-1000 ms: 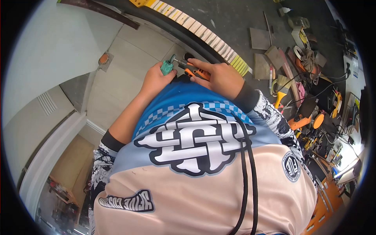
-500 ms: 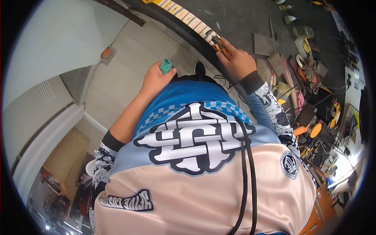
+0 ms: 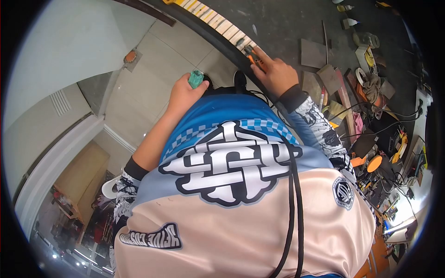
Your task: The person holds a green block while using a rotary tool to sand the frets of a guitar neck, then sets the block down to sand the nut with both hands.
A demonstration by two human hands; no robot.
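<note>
My left hand [image 3: 183,93] is closed around a small green, translucent, crumpled-looking piece [image 3: 196,79], held over the floor in front of my waist. My right hand [image 3: 280,77] grips orange-and-black pliers [image 3: 255,58], with the index finger stretched along them. The dark jaws meet a long pale wooden strip, like a guitar fretboard [image 3: 221,25], crossed by dark lines at intervals. This strip lies along the bench's near edge. At its far left end is a yellow part [image 3: 172,2].
The dark workbench [image 3: 282,23] carries flat boards [image 3: 314,52], a tape roll [image 3: 360,74], cables and piled tools on the right. An orange disc [image 3: 374,163] sits lower right. Below the bench edge is a tiled floor [image 3: 162,51], with a white wall at left.
My right hand and the pliers have shifted slightly left along the strip. My left hand keeps its hold on the green piece, nearly in place. The view has moved a little.
</note>
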